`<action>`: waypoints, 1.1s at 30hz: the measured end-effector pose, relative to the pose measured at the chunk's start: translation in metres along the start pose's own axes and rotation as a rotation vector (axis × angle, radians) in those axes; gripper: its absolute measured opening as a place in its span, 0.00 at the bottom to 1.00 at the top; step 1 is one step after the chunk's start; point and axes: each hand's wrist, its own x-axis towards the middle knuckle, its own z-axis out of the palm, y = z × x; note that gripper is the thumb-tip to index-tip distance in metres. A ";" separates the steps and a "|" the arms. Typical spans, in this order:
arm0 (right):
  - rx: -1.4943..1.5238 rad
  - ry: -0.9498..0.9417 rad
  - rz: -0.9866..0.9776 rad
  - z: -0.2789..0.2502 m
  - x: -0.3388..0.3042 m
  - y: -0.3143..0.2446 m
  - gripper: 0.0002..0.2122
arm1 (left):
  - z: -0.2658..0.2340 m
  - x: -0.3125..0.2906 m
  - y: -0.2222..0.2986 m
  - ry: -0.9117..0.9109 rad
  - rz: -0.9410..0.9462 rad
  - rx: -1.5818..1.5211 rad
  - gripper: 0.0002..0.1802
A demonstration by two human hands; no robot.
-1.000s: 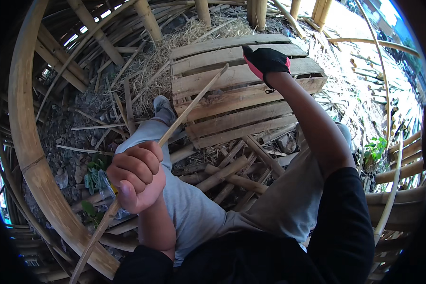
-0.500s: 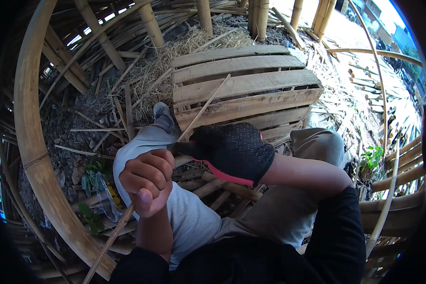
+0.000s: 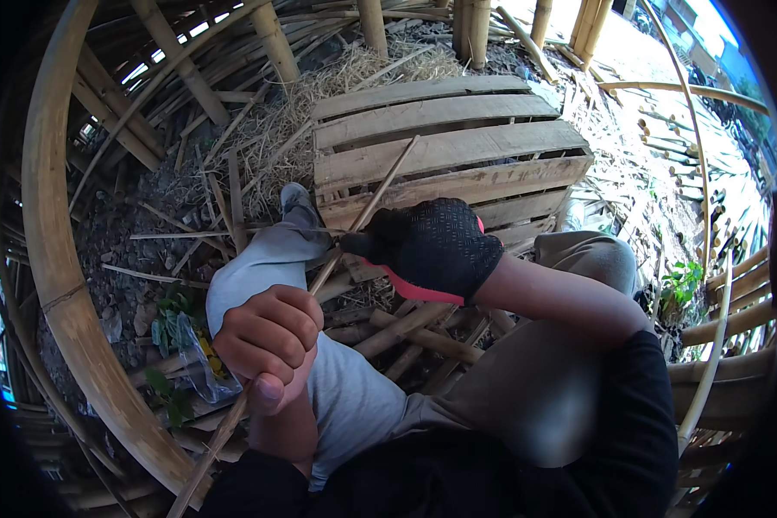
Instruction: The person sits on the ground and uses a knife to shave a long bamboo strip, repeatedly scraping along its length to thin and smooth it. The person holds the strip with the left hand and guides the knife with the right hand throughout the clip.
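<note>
My bare left hand is closed around a long, thin bamboo strip, which runs slantwise from the lower left up past my other hand. A black glove with pink-red edging covers my right hand. Its fingers are closed beside the strip, around what looks like a knife. Only a thin line of its blade shows, edge-on across the strip; the handle is hidden in the glove. Beyond both hands stands a slatted wooden crate, and the strip's far tip overlaps its slats.
A thick curved bamboo pole arches along the left. Cut bamboo pieces lie between my legs, and straw is heaped by the crate. A clear plastic bag and green leaves are at the left. Bamboo posts stand at the back.
My right hand has moved slightly up and away along the strip, and the blade has turned from a dark flat shape to a thin line. My left hand stays nearly in place.
</note>
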 end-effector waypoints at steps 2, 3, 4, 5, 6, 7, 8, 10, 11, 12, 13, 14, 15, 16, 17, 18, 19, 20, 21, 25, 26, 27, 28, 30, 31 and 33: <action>-0.002 -0.010 -0.001 0.012 -0.001 0.020 0.16 | 0.001 -0.002 0.000 0.002 -0.016 0.002 0.34; -0.011 -0.020 0.003 0.015 -0.002 0.034 0.17 | 0.003 -0.002 -0.007 0.009 -0.017 0.002 0.34; -0.084 -0.094 0.049 0.014 0.003 0.045 0.18 | 0.003 0.000 -0.009 0.015 -0.016 0.020 0.34; -0.071 -0.122 0.098 0.016 0.007 0.050 0.19 | 0.001 0.000 -0.008 0.035 -0.019 0.027 0.34; -0.067 -0.146 0.149 0.012 0.014 0.051 0.19 | -0.002 0.000 -0.009 0.053 -0.013 0.031 0.34; -0.063 -0.170 0.199 0.006 0.020 0.049 0.19 | -0.005 0.002 -0.010 0.071 -0.007 0.036 0.33; -0.055 -0.185 0.089 0.003 0.016 0.036 0.19 | -0.008 0.002 -0.007 0.077 -0.005 0.031 0.33; 0.028 -0.076 0.059 0.007 0.005 0.009 0.18 | -0.009 -0.002 -0.003 0.093 -0.012 0.000 0.33; 0.010 -0.048 0.068 0.013 0.004 0.015 0.18 | -0.009 -0.002 -0.005 0.094 -0.003 0.006 0.33; 0.001 -0.024 0.072 0.023 0.003 0.019 0.18 | -0.010 -0.004 -0.003 0.098 -0.013 0.013 0.33; -0.062 -0.050 0.032 0.021 0.011 0.044 0.17 | -0.010 -0.003 -0.002 0.100 -0.004 0.028 0.33; -0.138 -0.152 0.158 0.027 0.018 0.077 0.18 | -0.008 0.000 -0.002 0.088 -0.009 0.018 0.33; -0.184 -0.165 0.240 0.019 0.026 0.094 0.19 | -0.007 0.003 -0.003 0.074 -0.009 0.008 0.33; -0.177 -0.195 0.262 0.020 0.025 0.098 0.19 | -0.007 0.005 -0.004 0.060 -0.008 -0.003 0.34; -0.170 -0.225 0.285 0.023 0.023 0.100 0.19 | -0.006 0.008 -0.004 0.039 0.005 -0.018 0.33; -0.107 -0.162 0.160 0.020 0.025 0.081 0.19 | -0.007 0.007 -0.006 0.026 0.019 -0.017 0.33; -0.036 -0.112 0.043 0.017 0.022 0.055 0.19 | -0.007 0.003 -0.007 0.020 0.022 -0.023 0.33; 0.023 -0.160 0.016 0.005 0.026 0.028 0.19 | -0.009 0.001 -0.004 -0.002 0.006 -0.006 0.33; 0.032 -0.137 -0.027 0.011 0.023 0.032 0.18 | -0.010 0.002 -0.001 -0.033 -0.018 -0.009 0.33; 0.007 -0.060 -0.052 0.019 0.016 0.058 0.16 | 0.000 0.001 -0.024 -0.086 -0.024 -0.013 0.33; -0.023 -0.088 -0.001 0.013 0.016 0.051 0.16 | 0.006 0.006 -0.026 -0.076 -0.024 0.000 0.33; -0.048 -0.114 0.042 0.009 0.016 0.045 0.16 | 0.002 0.006 -0.023 -0.131 -0.032 0.000 0.32; -0.038 -0.153 0.032 -0.001 0.016 0.031 0.17 | -0.005 0.007 -0.019 -0.192 -0.038 -0.004 0.32; -0.012 -0.237 0.039 -0.018 0.011 0.000 0.18 | -0.007 0.003 -0.017 -0.254 -0.021 -0.042 0.33; -0.031 -0.216 0.028 -0.012 0.011 0.010 0.18 | -0.007 0.004 -0.016 -0.275 -0.030 -0.035 0.33; -0.079 -0.179 0.012 0.010 0.013 0.057 0.18 | -0.007 0.008 -0.017 -0.314 -0.040 -0.028 0.33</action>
